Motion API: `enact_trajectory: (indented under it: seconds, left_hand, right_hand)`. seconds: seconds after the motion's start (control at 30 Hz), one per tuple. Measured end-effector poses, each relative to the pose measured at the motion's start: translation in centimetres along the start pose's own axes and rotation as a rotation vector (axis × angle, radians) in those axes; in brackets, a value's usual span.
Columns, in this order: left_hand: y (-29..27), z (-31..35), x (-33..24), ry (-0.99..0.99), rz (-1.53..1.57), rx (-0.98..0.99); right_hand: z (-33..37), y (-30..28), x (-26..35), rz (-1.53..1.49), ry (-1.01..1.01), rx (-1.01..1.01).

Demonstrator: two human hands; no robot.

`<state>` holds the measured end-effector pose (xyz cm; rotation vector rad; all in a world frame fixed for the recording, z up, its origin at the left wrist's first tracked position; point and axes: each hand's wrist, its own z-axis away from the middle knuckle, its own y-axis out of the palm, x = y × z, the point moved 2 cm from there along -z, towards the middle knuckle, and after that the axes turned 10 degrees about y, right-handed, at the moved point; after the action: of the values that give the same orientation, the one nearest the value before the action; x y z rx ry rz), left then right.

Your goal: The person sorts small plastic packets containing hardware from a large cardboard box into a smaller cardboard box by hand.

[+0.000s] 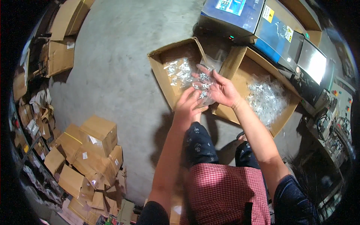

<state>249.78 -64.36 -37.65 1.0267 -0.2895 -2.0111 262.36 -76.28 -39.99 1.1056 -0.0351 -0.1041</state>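
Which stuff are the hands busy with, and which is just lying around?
In use:
left hand
right hand
clear bag of small metal parts
left open box
right open box

Lying about:
stack of closed cardboard boxes
blue machine

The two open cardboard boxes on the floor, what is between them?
In the head view, both hands, left hand and right hand, hold a clear bag of small metal parts over the gap between the left box and right box.
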Motion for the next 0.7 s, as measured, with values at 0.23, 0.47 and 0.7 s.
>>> enact_trajectory:
  seconds: [0.23,0.47,0.7]
  left_hand:
    - [-2.0,-1.3,2.5,0.18,-0.251,-0.087]
    - [-2.7,0.5,7.0,0.048,0.568,-0.502]
    - [6.6,4.4,15.0,-0.027,-0.355,-0.213]
  right_hand:
    - [0.0,0.0,0.1,-0.009,0.083,0.028]
    - [6.4,-10.0,-1.4,0.604,-0.498,-0.867]
    - [18.3,-23.1,0.5,1.754,0.342,-1.463]
